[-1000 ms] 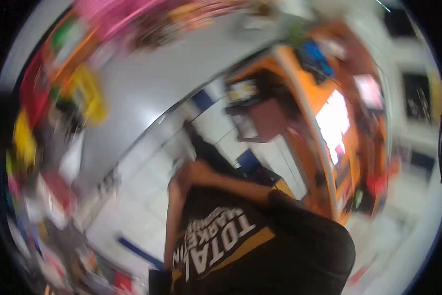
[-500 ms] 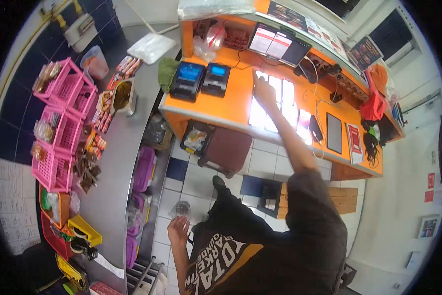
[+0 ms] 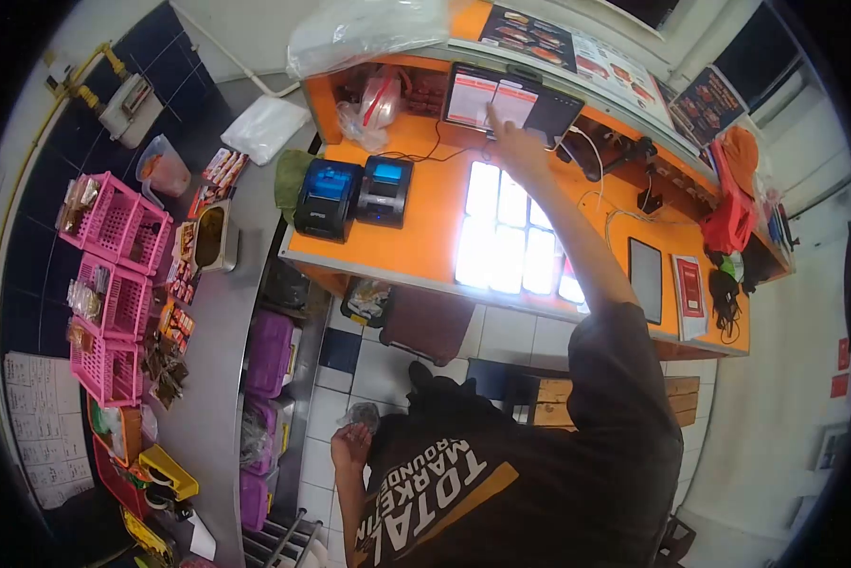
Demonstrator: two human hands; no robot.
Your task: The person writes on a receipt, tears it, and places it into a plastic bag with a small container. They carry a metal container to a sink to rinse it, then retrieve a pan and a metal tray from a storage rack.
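My right hand (image 3: 518, 150) reaches over the orange counter (image 3: 416, 213). Its index finger is stretched out and its tip overlaps the lit screen of a tablet (image 3: 510, 102) standing at the back; nothing is held in it. Below that arm, several phones with glaring white screens (image 3: 506, 232) lie side by side. Low at my side, my left hand (image 3: 351, 443) has its fingers closed on a small clear plastic thing (image 3: 361, 415), whose exact kind I cannot tell. Two small black printers (image 3: 329, 199) with blue tops stand on the counter's left part.
Along the left runs a steel worktop (image 3: 212, 350) bearing pink baskets (image 3: 113, 293), sachets and a metal container (image 3: 215, 237). A brown-lidded bin (image 3: 430, 322) stands under the counter. A dark flat tablet (image 3: 645, 279) and a red-and-white booklet (image 3: 689, 293) lie at right.
My right hand has moved from the lit phones up to the standing tablet's screen, finger extended. My left hand stays low with the clear plastic thing. The view has shifted a little.
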